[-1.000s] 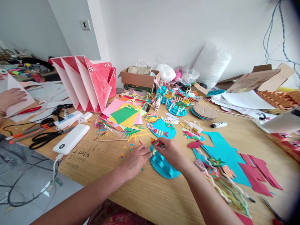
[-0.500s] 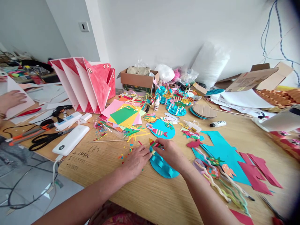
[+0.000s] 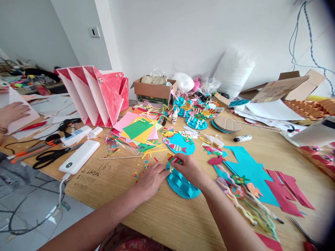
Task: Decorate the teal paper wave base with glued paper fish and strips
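Note:
In front of me on the table lies a round blue paper disc (image 3: pixel 183 188) with raised, wavy blue paper strips across it. My right hand (image 3: pixel 190 170) reaches over its far edge, thumb and fingers pinched on a striped paper fish (image 3: pixel 172 159) in red, green and yellow. My left hand (image 3: pixel 153 178) rests at the disc's left edge, fingers bent and close together, the fingertips on the rim beside a small cream-coloured bit. Exactly what lies under those fingertips is hidden. Just beyond is a flat blue disc (image 3: pixel 172 142) bearing several paper fish.
Blue paper sheets (image 3: pixel 251 174), red paper pieces (image 3: pixel 282 195) and fuzzy wavy strips (image 3: pixel 243 209) lie to the right. Coloured paper (image 3: pixel 136 129), a glue bottle (image 3: pixel 174 116) and finished discs (image 3: pixel 196 122) are farther back. Scissors (image 3: pixel 52 155) and a power bank (image 3: pixel 80 157) lie left, near another person's hand (image 3: pixel 15 113).
Both hands stay almost in place at the blue disc, the fish still in the right fingers. The view has shifted very slightly.

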The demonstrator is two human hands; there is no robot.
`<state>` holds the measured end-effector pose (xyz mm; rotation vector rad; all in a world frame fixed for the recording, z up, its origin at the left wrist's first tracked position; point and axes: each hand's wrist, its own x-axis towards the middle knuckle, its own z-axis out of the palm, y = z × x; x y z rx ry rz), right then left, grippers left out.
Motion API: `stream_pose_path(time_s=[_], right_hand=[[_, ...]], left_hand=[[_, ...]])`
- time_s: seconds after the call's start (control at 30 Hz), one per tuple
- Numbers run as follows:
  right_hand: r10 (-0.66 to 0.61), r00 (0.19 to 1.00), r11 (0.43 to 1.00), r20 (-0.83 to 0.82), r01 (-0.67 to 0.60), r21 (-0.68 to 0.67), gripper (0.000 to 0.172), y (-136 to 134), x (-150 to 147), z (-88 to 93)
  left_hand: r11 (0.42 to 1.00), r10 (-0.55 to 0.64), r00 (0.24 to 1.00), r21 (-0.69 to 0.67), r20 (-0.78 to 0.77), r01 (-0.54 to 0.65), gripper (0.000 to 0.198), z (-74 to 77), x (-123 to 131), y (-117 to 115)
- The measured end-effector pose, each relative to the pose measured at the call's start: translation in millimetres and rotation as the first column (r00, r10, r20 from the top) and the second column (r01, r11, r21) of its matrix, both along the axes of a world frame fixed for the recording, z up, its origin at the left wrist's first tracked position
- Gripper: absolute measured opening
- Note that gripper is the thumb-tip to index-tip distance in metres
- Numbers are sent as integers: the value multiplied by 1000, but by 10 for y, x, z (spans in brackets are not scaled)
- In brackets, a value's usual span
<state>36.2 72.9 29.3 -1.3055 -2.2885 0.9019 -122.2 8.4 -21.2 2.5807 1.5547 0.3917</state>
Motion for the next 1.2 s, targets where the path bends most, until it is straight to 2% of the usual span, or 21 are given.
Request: stream_pose_path(time_s=[0.23,0.47,0.7,0.87,1.07,1.2], right_hand=[[8,1000,1000,15,-8,-2,13,14,-2,1],[23,999,997,-32,-25,-66,13,6,43,-34],[0,998,990,-61,-8,-140,14,28,161,-155],[-10,999,986,-53,1,-166,14,11,209,-172],[-59,998,978,-31,51,-201,10,3,236,-220],[-110,986,962,-126,74,-261,10,34,251,-306]], left_hand=[[996,-94,992,3,90,94,29,29,-2,41],[996,-91,993,8,73,91,30,-36,-18,76],[997,-69,995,26,66,68,30,46,-19,58],[997,-69,994,39,83,66,31,65,-12,47],[996,-82,991,42,103,78,30,46,-25,48],[995,-92,990,45,107,87,29,14,-38,47]])
